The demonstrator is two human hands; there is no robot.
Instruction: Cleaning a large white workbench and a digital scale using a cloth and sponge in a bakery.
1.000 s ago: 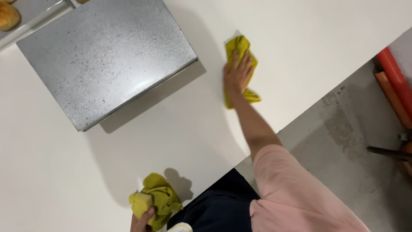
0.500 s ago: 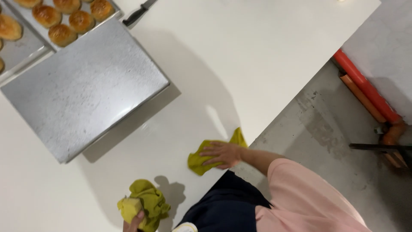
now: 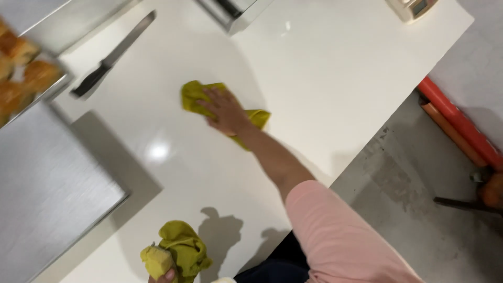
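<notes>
The right hand (image 3: 226, 111) lies flat, fingers spread, pressing a yellow-green cloth (image 3: 196, 94) onto the white worktop (image 3: 325, 68) near its middle, arm stretched far out. The cloth looks soft, light and limp, best held under a flat palm or bunched. The left hand (image 3: 166, 274), near the bottom edge, has its grip closed around a crumpled second cloth (image 3: 181, 250). A knife (image 3: 112, 55) lies far left.

This looks like a bakery or commercial kitchen. A broad white worktop (image 3: 325, 78) carries a metal tray of golden-brown baked buns (image 3: 21, 68), a large brushed-steel sheet pan (image 3: 47, 199), a long black-handled knife (image 3: 112, 55) and a small cream scale (image 3: 414, 8); the bare grey concrete floor (image 3: 408, 183) runs alongside.
</notes>
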